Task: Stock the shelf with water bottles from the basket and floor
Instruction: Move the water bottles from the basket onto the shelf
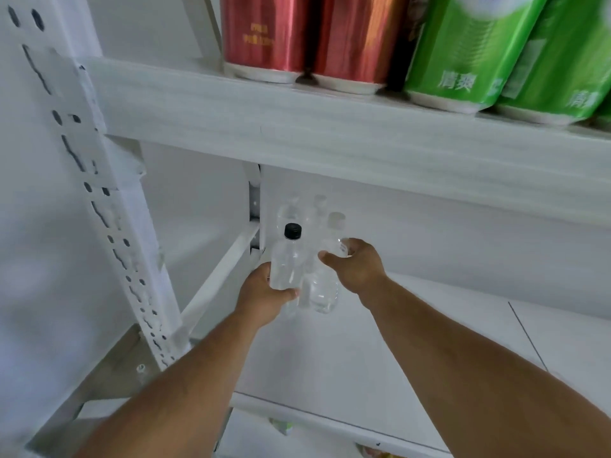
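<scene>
A: Item one, nearest the lens: two bare forearms rising from the bottom edge toward frame centre. Status of the hands?

B: Left hand (264, 297), fingers curled round the lower body of a black-capped bottle (287, 259), held upright. Right hand (355, 266), thumb and fingers wrapped about the shoulder of a white-capped bottle (325, 279). The two bottles stand side by side, touching or nearly so.

A: Step in hand?

B: By my reading, placement: both bottles are being set down at the rear left corner of the lower shelf board (380, 352). Whether their bases rest on it yet, I cannot tell. Next move calls for seating them upright, loosening both grips without tipping the neighbours, then fetching more stock.

A: Materials?

B: Bottles: clear thin plastic, cylindrical, ribbed screw caps. Shelf board: smooth, matte white. Upright post (99, 206), left of frame: white painted metal, punched with slots.

A: Further back?

B: More clear bottles (297, 209), pale and blurred, against the back wall at centre. Above, across the upper right: glossy red cans (291, 34) and green cans (469, 51) on the upper shelf (330, 137).
</scene>
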The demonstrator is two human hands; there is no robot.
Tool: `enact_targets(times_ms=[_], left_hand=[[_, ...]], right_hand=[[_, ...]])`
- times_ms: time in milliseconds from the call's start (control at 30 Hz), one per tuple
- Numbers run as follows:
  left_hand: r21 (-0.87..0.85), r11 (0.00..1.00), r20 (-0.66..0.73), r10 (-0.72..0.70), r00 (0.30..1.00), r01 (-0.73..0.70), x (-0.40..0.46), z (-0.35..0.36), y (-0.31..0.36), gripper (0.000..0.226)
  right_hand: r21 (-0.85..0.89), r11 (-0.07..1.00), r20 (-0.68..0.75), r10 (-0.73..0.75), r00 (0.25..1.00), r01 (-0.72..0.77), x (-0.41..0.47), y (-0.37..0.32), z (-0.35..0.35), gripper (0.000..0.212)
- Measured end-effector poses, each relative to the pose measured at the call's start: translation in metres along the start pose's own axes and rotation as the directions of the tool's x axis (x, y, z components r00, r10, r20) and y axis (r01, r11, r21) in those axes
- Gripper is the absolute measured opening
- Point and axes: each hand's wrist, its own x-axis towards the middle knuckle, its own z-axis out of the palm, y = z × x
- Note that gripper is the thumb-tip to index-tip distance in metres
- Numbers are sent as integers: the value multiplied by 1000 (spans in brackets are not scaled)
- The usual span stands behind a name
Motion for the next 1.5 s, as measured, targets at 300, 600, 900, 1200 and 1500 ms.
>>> enact_targets(times_ms=[300, 600, 900, 1200, 1500], left_hand=[[13, 1000, -32, 14, 999, -14, 58, 10, -18, 39], [16, 999, -43, 36, 998, -35, 94, 10, -26, 42], [57, 997, -33, 52, 998, -50, 100, 15, -33, 51], [171, 985, 8, -15, 1000, 14, 96, 13, -35, 80], [253, 963, 27, -103, 994, 93, 71, 6, -33, 91]], right_hand=[[-75, 997, 12, -17, 1000, 18, 59, 4, 25, 78], [-60, 998, 6, -8, 1000, 8, 81, 7, 40, 79], [-21, 1000, -12, 17, 1000, -17, 72, 17, 51, 81], [1, 998, 13, 67, 998, -67, 67, 23, 51, 70], [-29, 999, -3, 41, 999, -42, 67, 18, 51, 75]])
